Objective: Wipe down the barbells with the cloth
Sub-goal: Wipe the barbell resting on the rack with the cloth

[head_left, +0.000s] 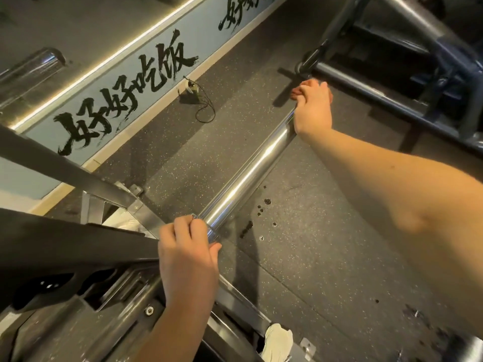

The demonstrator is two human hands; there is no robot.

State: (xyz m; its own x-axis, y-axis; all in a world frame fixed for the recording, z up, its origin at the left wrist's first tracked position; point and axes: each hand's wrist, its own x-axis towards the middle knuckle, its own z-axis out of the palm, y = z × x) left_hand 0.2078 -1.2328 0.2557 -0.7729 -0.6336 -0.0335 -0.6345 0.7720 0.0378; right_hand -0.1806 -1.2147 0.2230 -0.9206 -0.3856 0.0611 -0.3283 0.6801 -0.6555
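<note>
A shiny chrome barbell sleeve (248, 176) runs diagonally from lower left to upper right above the floor. My left hand (189, 253) grips the barbell at the sleeve's inner collar, fingers curled over it. At the sleeve's far end my right hand (312, 108) holds a reddish cloth (296, 91) wrapped round the tip; only a small edge of the cloth shows past the fingers.
A grey rack frame (86, 178) and dark padded part (65, 246) stand at the left. Another machine's dark tubes (379, 95) cross the upper right. A charger with a cable (201, 105) lies by the lettered wall. Speckled rubber floor (326, 257) lies below, my pale shoe (278, 340) at bottom.
</note>
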